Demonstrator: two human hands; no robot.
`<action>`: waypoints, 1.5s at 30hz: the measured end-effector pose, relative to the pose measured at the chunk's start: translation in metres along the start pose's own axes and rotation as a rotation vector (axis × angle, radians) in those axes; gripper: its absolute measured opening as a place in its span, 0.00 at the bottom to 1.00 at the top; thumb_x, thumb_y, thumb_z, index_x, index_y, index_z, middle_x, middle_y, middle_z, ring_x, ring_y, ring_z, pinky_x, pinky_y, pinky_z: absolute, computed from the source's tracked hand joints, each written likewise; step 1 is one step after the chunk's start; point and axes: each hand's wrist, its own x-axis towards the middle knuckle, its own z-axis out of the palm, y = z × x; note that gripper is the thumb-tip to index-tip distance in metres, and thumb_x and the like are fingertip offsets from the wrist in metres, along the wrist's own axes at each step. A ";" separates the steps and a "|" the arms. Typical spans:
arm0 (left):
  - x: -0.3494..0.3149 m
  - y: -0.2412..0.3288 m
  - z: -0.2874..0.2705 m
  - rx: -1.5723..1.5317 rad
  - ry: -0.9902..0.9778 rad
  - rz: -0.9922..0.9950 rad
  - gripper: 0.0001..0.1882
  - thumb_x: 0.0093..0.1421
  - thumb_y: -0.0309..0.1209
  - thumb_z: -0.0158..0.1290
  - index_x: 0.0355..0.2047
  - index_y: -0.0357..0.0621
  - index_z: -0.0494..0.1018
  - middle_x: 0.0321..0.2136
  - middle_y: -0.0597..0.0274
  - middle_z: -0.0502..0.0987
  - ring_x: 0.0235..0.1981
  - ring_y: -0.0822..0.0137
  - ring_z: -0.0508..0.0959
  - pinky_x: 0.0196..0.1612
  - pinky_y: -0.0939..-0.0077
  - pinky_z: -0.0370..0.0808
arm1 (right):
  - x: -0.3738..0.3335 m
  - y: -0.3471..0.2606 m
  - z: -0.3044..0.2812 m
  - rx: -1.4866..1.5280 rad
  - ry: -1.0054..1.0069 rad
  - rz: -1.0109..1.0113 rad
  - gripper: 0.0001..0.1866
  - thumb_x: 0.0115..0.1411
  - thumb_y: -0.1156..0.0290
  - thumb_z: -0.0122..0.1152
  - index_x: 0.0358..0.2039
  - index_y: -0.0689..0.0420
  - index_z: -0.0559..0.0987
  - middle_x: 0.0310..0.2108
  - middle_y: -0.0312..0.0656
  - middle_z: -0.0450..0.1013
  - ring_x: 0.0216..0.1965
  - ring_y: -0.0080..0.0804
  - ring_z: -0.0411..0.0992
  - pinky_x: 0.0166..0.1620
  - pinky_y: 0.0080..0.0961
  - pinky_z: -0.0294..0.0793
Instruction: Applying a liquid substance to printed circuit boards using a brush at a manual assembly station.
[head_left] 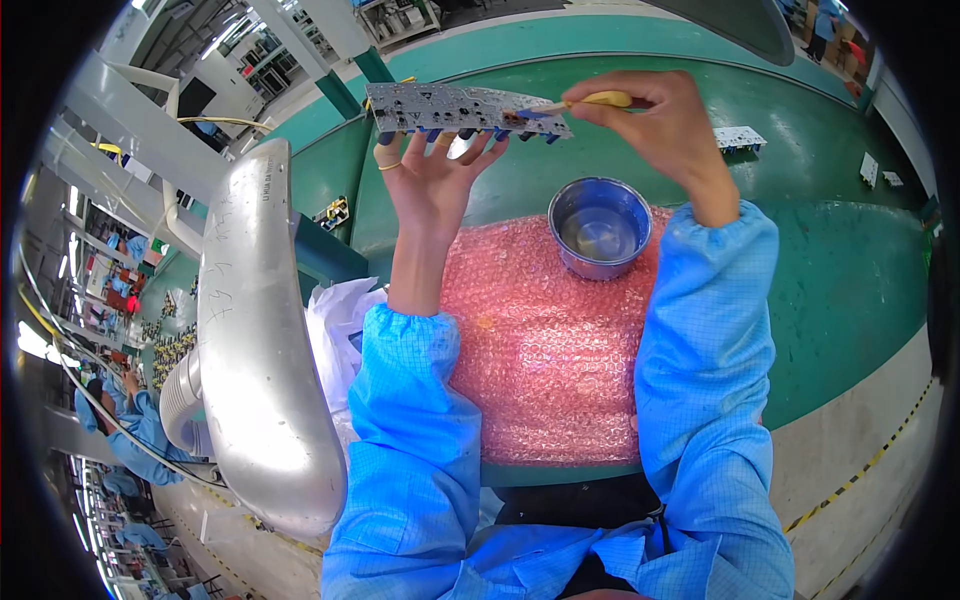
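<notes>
Raised above the far part of the bench, a circuit board point(440, 106) is tilted with its solder side showing; components peek out below its lower edge. My left hand point(432, 185) supports it from beneath, with dark covers on the fingertips and a yellow band round one finger. My right hand point(655, 125) pinches the yellow handle of a brush point(605, 99). The brush's tip rests on the board's right half, near a brownish patch. Nearer to me, a metal bowl point(599, 228) of clear liquid sits below my right hand.
Pink bubble wrap point(550, 350) covers the bench in front of me, under the bowl. A large silver extraction hood point(262, 340) stands close on the left, beside a white plastic bag point(340, 325). More circuit boards point(738, 138) lie on the green bench point(830, 260) at right.
</notes>
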 end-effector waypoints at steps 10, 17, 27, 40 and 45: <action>-0.005 -0.014 0.009 0.052 -0.028 -0.054 0.37 0.56 0.54 0.54 0.55 0.39 0.61 0.56 0.44 0.59 0.57 0.32 0.61 0.59 0.27 0.62 | 0.002 -0.004 0.014 -0.017 0.043 -0.078 0.08 0.54 0.72 0.69 0.36 0.57 0.85 0.32 0.36 0.81 0.34 0.19 0.76 0.38 0.15 0.74; -0.004 -0.016 0.006 0.016 0.005 -0.037 0.31 0.57 0.52 0.53 0.49 0.38 0.65 0.55 0.45 0.59 0.56 0.34 0.63 0.58 0.29 0.64 | 0.000 -0.014 0.005 0.086 0.127 -0.032 0.08 0.54 0.73 0.69 0.36 0.57 0.85 0.32 0.36 0.81 0.34 0.19 0.76 0.38 0.16 0.75; -0.005 -0.018 0.004 0.032 0.043 -0.044 0.29 0.59 0.50 0.52 0.49 0.38 0.64 0.53 0.46 0.61 0.54 0.35 0.66 0.58 0.31 0.66 | 0.000 -0.020 0.001 0.140 0.091 -0.047 0.08 0.54 0.73 0.69 0.36 0.56 0.85 0.33 0.35 0.81 0.34 0.18 0.76 0.38 0.16 0.75; -0.007 -0.026 0.006 0.080 0.000 -0.053 0.27 0.59 0.50 0.51 0.49 0.40 0.65 0.53 0.51 0.62 0.55 0.38 0.66 0.58 0.37 0.68 | 0.000 -0.029 0.008 0.179 0.203 -0.121 0.08 0.55 0.74 0.69 0.36 0.58 0.85 0.33 0.36 0.81 0.35 0.18 0.76 0.39 0.15 0.75; -0.009 -0.034 0.010 0.072 -0.021 -0.093 0.28 0.60 0.49 0.51 0.50 0.40 0.65 0.53 0.52 0.61 0.54 0.40 0.66 0.58 0.39 0.69 | 0.001 -0.029 0.022 0.108 0.172 -0.177 0.08 0.54 0.73 0.69 0.35 0.57 0.85 0.31 0.36 0.81 0.32 0.18 0.76 0.36 0.17 0.75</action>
